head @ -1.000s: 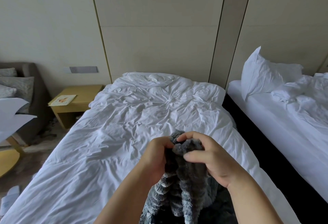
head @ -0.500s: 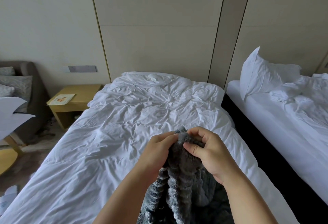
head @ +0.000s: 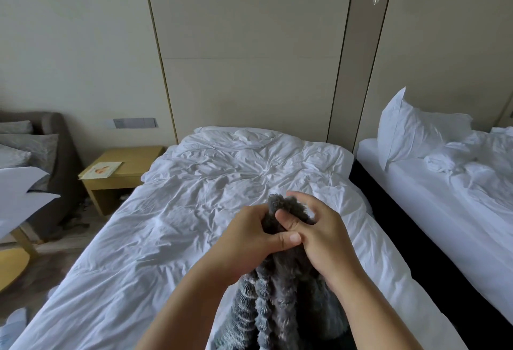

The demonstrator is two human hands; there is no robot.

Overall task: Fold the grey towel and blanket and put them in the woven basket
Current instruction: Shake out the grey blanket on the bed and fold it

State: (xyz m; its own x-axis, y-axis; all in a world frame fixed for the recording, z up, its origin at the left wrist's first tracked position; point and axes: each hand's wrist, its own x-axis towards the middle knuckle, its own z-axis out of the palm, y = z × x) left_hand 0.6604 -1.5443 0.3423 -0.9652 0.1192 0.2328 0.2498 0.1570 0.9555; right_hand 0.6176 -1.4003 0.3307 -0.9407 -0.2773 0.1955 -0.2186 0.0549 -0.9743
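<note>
Left hand (head: 249, 234) and right hand (head: 319, 233) together, both gripping the bunched grey blanket (head: 286, 302) above the bed (head: 194, 211).

Only the two arms of the person are seen, cut off by the near edge of the head view. The left grip (head: 249, 238) is a bare hand, and the left forearm (head: 191, 311) is shown uncovered from the wrist to the frame edge. The right grip (head: 322, 236) is likewise a bare hand, and the right forearm (head: 372, 311) is shown uncovered along its whole visible length. The nails are cut short and plain; one is seen clearly on the left thumb (head: 294, 238). Creases are seen at the thumb joints. What is worn higher up cannot be told.
</note>
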